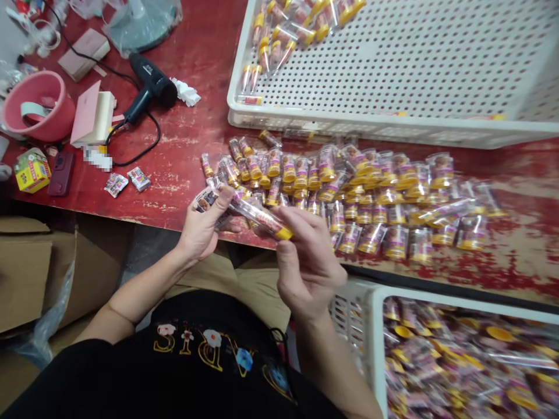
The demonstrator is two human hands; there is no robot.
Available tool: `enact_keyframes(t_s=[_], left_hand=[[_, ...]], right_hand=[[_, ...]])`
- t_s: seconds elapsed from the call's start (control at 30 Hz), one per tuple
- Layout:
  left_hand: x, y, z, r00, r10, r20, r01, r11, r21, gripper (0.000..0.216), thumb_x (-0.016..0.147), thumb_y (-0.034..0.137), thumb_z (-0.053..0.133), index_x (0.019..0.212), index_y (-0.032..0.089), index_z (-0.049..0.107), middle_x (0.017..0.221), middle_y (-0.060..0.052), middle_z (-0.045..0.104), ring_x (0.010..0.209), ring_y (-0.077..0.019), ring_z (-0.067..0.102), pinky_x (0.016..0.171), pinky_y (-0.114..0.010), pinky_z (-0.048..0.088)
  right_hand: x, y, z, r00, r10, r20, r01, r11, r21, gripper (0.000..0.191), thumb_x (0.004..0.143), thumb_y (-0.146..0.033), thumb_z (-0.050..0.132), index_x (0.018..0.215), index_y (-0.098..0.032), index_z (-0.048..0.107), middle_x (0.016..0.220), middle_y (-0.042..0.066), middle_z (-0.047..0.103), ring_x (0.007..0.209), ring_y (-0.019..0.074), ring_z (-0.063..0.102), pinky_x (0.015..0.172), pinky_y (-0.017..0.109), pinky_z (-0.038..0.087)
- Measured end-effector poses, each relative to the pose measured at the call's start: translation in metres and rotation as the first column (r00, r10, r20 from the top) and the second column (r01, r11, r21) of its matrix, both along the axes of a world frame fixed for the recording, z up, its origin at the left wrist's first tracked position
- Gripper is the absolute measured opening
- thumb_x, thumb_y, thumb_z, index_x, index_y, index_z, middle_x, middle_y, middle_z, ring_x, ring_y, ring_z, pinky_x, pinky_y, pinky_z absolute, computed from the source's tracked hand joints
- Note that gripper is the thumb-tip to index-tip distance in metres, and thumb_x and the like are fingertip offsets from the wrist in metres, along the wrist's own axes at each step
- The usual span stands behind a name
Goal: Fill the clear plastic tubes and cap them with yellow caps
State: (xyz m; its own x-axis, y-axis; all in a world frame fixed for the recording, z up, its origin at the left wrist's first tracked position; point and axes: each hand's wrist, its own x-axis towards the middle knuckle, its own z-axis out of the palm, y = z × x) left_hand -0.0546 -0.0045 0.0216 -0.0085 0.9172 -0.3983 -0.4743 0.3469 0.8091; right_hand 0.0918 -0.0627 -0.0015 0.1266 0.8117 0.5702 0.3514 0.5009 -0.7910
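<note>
My left hand is closed on a small printed label sleeve and on the near end of a clear tube. My right hand pinches the other end of that clear plastic tube, which has a yellow cap and slants between both hands above the table's front edge. Just beyond my hands lies a wide heap of small sleeved bottles with yellow caps on the red table.
A white perforated tray with several tubes stands at the back. A white crate full of sleeved bottles sits at lower right. A black heat gun, pink bowl, booklets, phone and small yellow box lie at left. Cardboard boxes stand below.
</note>
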Motion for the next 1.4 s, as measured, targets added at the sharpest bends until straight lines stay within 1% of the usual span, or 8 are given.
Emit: enact_keyframes(t_s=[0.1,0.2,0.37,0.57,0.97,1.13,1.23,1.4], left_hand=[[-0.001,-0.004,0.002,0.999,-0.048,0.005,0.047,0.998,0.045,0.052,0.058,0.054,0.090,0.085,0.017,0.065,0.072,0.000,0.070,0.053,-0.0099,0.063,0.044,-0.018,0.051],[0.000,-0.009,0.005,0.994,-0.113,-0.010,0.113,0.991,0.070,0.055,0.058,0.054,0.090,0.092,0.016,0.068,0.078,-0.003,0.073,0.055,-0.0117,0.065,0.042,-0.019,0.049],[0.003,-0.018,0.005,0.997,-0.082,-0.012,0.083,0.987,0.136,0.061,0.063,0.043,0.091,0.116,0.021,0.071,0.086,-0.001,0.070,0.057,-0.0078,0.061,0.040,-0.016,0.045],[0.004,-0.026,-0.002,0.994,-0.104,-0.036,0.108,0.980,0.168,0.057,0.067,0.040,0.089,0.119,0.026,0.071,0.082,0.000,0.065,0.052,-0.0064,0.053,0.037,-0.017,0.040],[-0.003,-0.018,-0.012,0.997,-0.082,-0.006,0.082,0.993,0.085,0.061,0.062,0.044,0.092,0.113,0.019,0.069,0.078,0.002,0.064,0.050,-0.0044,0.051,0.037,-0.016,0.039],[-0.018,-0.004,-0.037,0.999,0.019,0.040,-0.015,0.994,-0.108,0.055,0.074,0.047,0.083,0.115,0.015,0.065,0.093,-0.008,0.075,0.072,-0.0172,0.072,0.055,-0.024,0.056],[-0.036,0.007,-0.048,0.991,0.112,0.071,-0.095,0.974,-0.208,0.035,0.092,0.031,0.066,0.122,0.014,0.061,0.099,-0.011,0.076,0.087,-0.0205,0.075,0.069,-0.029,0.060],[-0.056,0.022,-0.054,0.969,0.206,0.134,-0.186,0.971,-0.150,0.025,0.088,0.022,0.072,0.111,0.015,0.065,0.089,-0.005,0.076,0.081,-0.0146,0.074,0.082,-0.032,0.062]], right_hand=[[0.001,-0.004,-0.001,0.994,0.103,-0.034,-0.104,0.994,-0.042,0.052,0.090,-0.011,0.065,0.138,-0.031,0.063,0.123,0.009,0.069,0.112,0.0238,0.068,0.093,0.043,0.060],[0.000,-0.002,-0.004,0.991,0.041,-0.126,-0.048,0.997,-0.053,0.054,0.085,-0.018,0.074,0.136,-0.034,0.063,0.117,0.007,0.069,0.100,0.0210,0.069,0.080,0.037,0.063],[-0.003,0.005,0.000,0.999,0.039,-0.033,-0.040,0.998,-0.046,0.045,0.091,-0.013,0.065,0.129,-0.035,0.068,0.114,0.006,0.070,0.106,0.0214,0.069,0.092,0.042,0.060],[-0.013,0.004,0.004,0.979,-0.152,-0.137,0.152,0.988,-0.010,0.037,0.078,-0.005,0.077,0.106,-0.031,0.078,0.090,0.002,0.073,0.082,0.0157,0.071,0.073,0.032,0.059],[-0.023,0.013,-0.008,0.980,-0.192,-0.051,0.192,0.981,-0.001,0.029,0.081,-0.008,0.075,0.103,-0.028,0.077,0.093,0.002,0.074,0.085,0.0161,0.071,0.074,0.032,0.059],[-0.033,0.052,-0.042,0.980,-0.200,-0.009,0.199,0.979,-0.049,0.011,0.087,-0.018,0.070,0.095,-0.021,0.076,0.088,0.005,0.071,0.080,0.0161,0.068,0.068,0.031,0.057],[-0.029,0.083,-0.057,0.959,-0.205,0.198,0.221,0.973,-0.063,0.014,0.091,-0.021,0.062,0.093,-0.020,0.075,0.090,0.007,0.069,0.082,0.0175,0.066,0.073,0.033,0.056],[0.001,0.178,-0.044,0.919,-0.015,0.393,0.076,0.988,-0.138,0.028,0.082,-0.013,0.066,0.109,-0.018,0.072,0.108,0.013,0.070,0.105,0.0256,0.066,0.095,0.046,0.055]])
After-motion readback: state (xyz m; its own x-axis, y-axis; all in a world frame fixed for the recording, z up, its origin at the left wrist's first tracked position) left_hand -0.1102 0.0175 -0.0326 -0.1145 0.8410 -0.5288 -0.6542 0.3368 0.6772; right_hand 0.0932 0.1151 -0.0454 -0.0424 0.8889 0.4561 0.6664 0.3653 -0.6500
